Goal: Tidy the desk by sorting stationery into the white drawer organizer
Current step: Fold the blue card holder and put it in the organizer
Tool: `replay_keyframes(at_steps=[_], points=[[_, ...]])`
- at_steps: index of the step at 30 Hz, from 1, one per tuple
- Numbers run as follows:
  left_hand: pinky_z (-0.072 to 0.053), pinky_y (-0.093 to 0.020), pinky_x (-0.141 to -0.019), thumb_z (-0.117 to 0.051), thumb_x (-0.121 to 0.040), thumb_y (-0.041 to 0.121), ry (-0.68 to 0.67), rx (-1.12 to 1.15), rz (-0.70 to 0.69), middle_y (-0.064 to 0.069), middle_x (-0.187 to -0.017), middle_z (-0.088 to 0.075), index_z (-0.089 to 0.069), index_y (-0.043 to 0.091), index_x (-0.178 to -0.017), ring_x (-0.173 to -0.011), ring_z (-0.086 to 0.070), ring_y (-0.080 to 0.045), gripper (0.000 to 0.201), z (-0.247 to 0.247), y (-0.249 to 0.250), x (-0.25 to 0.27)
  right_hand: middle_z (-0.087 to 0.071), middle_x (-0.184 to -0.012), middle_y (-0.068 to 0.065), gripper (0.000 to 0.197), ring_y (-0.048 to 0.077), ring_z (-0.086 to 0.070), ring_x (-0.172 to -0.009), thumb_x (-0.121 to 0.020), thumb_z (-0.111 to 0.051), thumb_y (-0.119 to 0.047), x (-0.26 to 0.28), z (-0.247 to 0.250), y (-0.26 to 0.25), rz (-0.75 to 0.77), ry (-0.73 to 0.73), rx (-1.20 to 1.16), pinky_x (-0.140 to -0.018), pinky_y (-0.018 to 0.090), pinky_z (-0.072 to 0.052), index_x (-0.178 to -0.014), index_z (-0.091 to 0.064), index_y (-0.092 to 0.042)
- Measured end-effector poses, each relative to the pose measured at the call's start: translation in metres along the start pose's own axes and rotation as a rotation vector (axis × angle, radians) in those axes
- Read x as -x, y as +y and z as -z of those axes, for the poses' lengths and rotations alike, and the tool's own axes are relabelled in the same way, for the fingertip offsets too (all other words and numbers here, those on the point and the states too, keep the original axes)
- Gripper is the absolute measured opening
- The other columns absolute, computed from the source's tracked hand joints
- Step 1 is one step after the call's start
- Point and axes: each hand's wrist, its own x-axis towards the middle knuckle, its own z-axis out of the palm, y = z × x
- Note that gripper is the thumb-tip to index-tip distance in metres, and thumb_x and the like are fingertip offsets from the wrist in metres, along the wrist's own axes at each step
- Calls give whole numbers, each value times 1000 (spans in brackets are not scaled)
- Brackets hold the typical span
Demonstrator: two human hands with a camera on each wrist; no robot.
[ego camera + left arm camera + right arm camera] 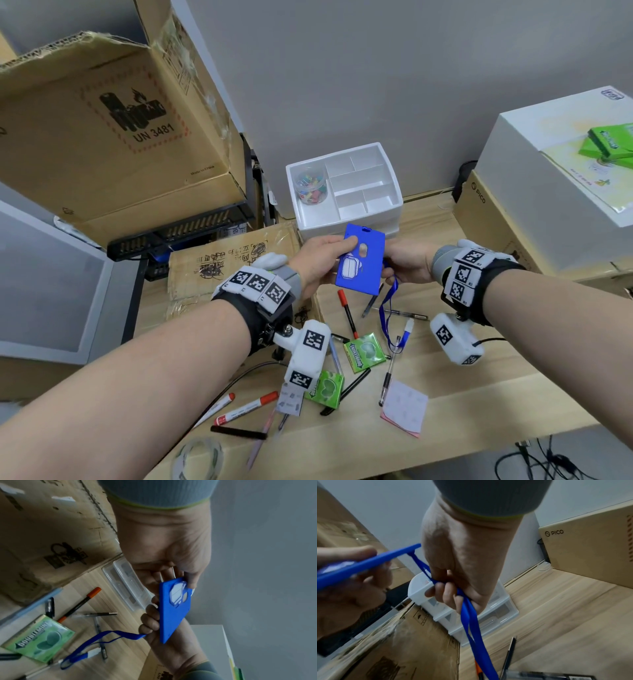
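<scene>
I hold a blue card holder [361, 265] [173, 609] [364, 562] in the air just in front of the white drawer organizer [390, 202] [488, 616]. My left hand [322, 260] [171, 555] pinches its left edge between thumb and fingers. My right hand [406, 263] [453, 574] is behind its right side, fingers curled round the blue lanyard [387, 315] [106, 638] [471, 622], which hangs down to the desk. A clear jar of coloured clips [311, 186] stands in the organizer's left compartment.
Pens, red-capped markers [347, 313], two green gum packs [363, 351], sticky notes [406, 407] and a tape roll [197, 459] lie scattered on the wooden desk. Cardboard boxes [113, 113] stand at the left, a white box [555, 171] on a brown carton at the right.
</scene>
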Motion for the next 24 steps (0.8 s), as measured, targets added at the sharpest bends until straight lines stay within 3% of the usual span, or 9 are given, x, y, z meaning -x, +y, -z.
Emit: replay_keyframes(at_steps=[3,6,8,11,15,20,24], points=[[-59,-26,-63,-59,-99,22,-28,129,-11,-14,-104,-73,-67,8,-111,-80,-71,-19,20,-5,6,-1,-38,-57,-3,34,10,-24,-50,-103,-41,-27,-1,-8,3,3,-17,56,-53,25,-21,-70,-48,-20],[-60,-27,-64,-60,-97,10,-45,210,-29,-13,-106,-72,-67,5,-110,-82,-72,-18,16,-11,9,0,-40,-54,-1,27,10,-31,-47,-87,-60,-28,-1,-19,1,106,21,72,-51,23,-26,-67,-44,-20],[-61,-28,-63,-58,-97,5,-16,283,-41,-14,-105,-71,-67,5,-108,-82,-72,-18,14,-12,13,-3,-39,-53,-1,21,10,-30,-48,-82,-55,-24,-1,-27,1,140,17,39,-52,24,-25,-67,-41,-19],[-63,-34,-70,-52,-99,3,53,376,-56,-16,-110,-69,-64,4,-115,-88,-70,-22,20,-9,20,-9,-33,-55,-4,27,10,-22,-52,-99,-39,-21,-4,-34,5,102,-42,28,-50,23,-21,-72,-41,-19],[-62,-38,-71,-43,-103,2,80,443,-53,-21,-122,-64,-57,2,-128,-95,-67,-27,29,0,24,-13,-28,-58,-5,31,10,-18,-51,-102,-30,-29,-7,-39,6,91,-52,-7,-48,22,-19,-75,-41,-19],[-63,-36,-65,-43,-103,1,171,511,-113,-18,-111,-65,-56,2,-126,-87,-67,-24,27,0,27,-17,-30,-59,-4,24,11,-20,-51,-100,-37,-30,-6,-50,-1,137,-15,-6,-49,24,-18,-82,-46,-18],[-62,-37,-66,-47,-100,0,298,365,-171,-13,-98,-67,-60,-1,-120,-82,-67,-25,23,5,25,-22,-37,-55,-6,22,11,-25,-49,-101,-37,-25,3,-56,-9,163,-23,94,-48,23,-22,-83,-48,-17]])
